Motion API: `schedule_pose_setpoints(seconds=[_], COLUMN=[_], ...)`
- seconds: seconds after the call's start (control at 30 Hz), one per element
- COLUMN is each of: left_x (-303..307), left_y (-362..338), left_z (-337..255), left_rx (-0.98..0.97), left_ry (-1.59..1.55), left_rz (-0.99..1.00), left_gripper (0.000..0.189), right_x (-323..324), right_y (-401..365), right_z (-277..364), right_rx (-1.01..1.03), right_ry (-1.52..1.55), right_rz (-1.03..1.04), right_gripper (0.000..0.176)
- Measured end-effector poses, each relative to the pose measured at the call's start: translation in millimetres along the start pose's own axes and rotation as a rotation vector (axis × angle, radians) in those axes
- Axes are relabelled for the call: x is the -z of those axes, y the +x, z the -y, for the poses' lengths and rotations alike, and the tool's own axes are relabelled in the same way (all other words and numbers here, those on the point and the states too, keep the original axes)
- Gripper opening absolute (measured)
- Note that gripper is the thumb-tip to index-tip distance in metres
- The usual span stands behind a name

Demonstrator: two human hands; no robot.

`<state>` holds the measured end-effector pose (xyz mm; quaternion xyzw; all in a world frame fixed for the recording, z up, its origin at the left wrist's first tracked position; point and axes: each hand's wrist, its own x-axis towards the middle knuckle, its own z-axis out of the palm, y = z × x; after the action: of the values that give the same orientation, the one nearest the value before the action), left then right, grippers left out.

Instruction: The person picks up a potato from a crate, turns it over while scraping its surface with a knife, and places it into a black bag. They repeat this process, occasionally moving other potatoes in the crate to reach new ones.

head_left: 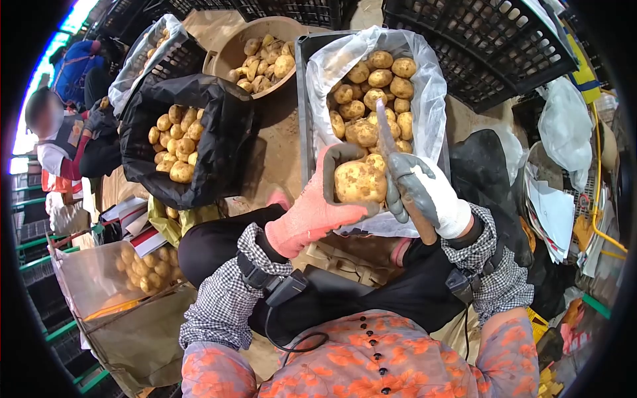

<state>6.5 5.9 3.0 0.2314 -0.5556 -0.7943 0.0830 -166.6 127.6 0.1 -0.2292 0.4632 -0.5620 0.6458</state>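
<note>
Because soil clings to the potato [360,184], gripped by the left hand [300,213] at the lined crate's [303,106] near end, it could slip towards the 1 knife [386,132] clasped in the right hand [438,194], nicking a glove.

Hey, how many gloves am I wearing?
2: a coral glove on the left hand, holding a large potato, and a grey-and-white glove on the right hand, gripping a knife. Both show clearly.
</note>
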Motion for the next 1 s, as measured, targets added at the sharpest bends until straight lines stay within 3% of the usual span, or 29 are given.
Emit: schedule_pose_setpoints(seconds=[0.17, 0.23, 0.27, 0.33, 0.4, 0.43, 0.47, 0.53, 0.6, 0.67, 0.77, 0.8, 0.83, 0.87, 0.93, 0.97, 1.0], left_x=[4, 3, 2, 2, 4, 5, 6, 7, 7, 6, 8, 10, 11, 11, 9, 12, 12], left_y=[-1, -3, -3, -4, -2, 0, 1, 2, 2, 1, 1, 2, 3, 1, -2, 0, -1], left_z=[-4, -7, -6, -5, -1, 2, 6, 12, 8, 2, 3, 8, 11, 12, 1, -1, -1], left_rx=[-0.193, -0.209, -0.206, -0.283, -0.271, -0.264, -0.264, -0.231, -0.248, -0.26, -0.19, -0.184, -0.177, -0.179, 0.114, 0.18, 0.181], left_ry=[0.347, 0.638, 0.634, 0.853, 0.842, 0.835, 0.837, 0.5, 0.612, 0.725, 0.838, 0.653, 0.466, 0.464, -0.2, -0.181, -0.18], left_rz=[0.003, -0.128, -0.129, -0.222, -0.208, -0.192, -0.188, -0.205, -0.209, -0.215, -0.213, -0.196, -0.182, -0.184, -0.074, -0.047, -0.049], left_gripper=[0.076, 0.07, 0.07, 0.07, 0.071, 0.072, 0.072, 0.071, 0.072, 0.072, 0.074, 0.072, 0.069, 0.069, 0.062, 0.062, 0.062], right_x=[-10, -6, -4, -4, 0, -2, -3, -4, -2, 0, 3, 4, 0, 4, 16, 18, 3], right_y=[-3, -2, -2, -1, 2, 2, 1, 2, 4, 3, 3, 3, 2, 5, 10, 7, 3], right_z=[11, 12, 12, 3, -4, -2, 0, 5, 1, -8, -16, -15, 3, 1, -27, -25, -3], right_rx=[-0.067, -0.075, -0.081, -0.14, 0.193, 0.208, 0.21, -0.06, -0.125, 0.232, 0.253, 0.263, 0.018, 0.026, 0.238, 0.241, 0.062], right_ry=[-0.222, -0.311, -0.403, -0.406, -0.947, -1.033, -1.031, -0.692, -0.672, -1.088, -0.964, -0.906, -0.695, -0.588, -0.86, -0.86, -0.729], right_rz=[-0.15, -0.09, -0.023, -0.044, 0.092, 0.106, 0.103, -0.07, -0.124, 0.028, -0.035, -0.067, -0.125, -0.118, -0.19, -0.188, -0.138], right_gripper=[0.037, 0.037, 0.038, 0.038, 0.032, 0.029, 0.029, 0.028, 0.031, 0.032, 0.032, 0.032, 0.032, 0.031, 0.026, 0.026, 0.025])
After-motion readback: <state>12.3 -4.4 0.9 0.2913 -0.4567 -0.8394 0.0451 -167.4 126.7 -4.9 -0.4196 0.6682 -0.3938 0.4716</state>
